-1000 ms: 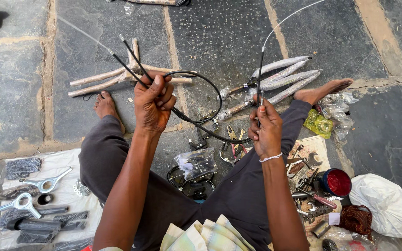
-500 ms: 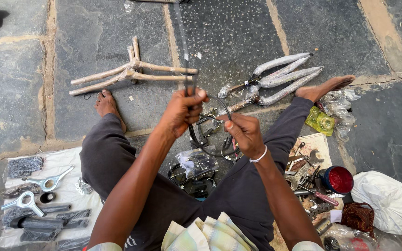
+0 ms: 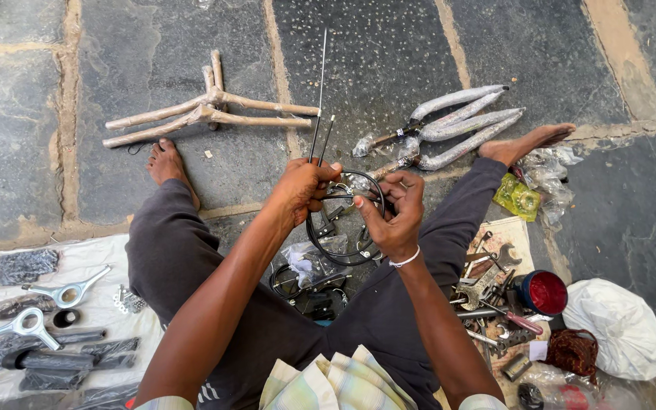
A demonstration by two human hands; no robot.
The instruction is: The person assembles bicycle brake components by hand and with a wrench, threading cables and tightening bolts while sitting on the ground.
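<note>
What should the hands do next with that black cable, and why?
Probably tuck the loose ends into the coil. The left hand and right hand already hold the black cable wound into a loop, but its two thin ends poke straight up, so the loop could spring open.

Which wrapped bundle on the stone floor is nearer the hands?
The silvery plastic-wrapped bundle, just beyond the right hand; the tan paper-wrapped frame lies farther left.

Stone slab floor (image 3: pixel 153 45) is carrying everything before you. Paper-wrapped frame piece (image 3: pixel 206 114) is lying upper left; plastic-wrapped fork parts (image 3: pixel 457 121) are lying upper right. White cloth (image 3: pixel 93 262) with spanners is lying at your left. White bag (image 3: pixel 616 326) is sitting lower right.
</note>
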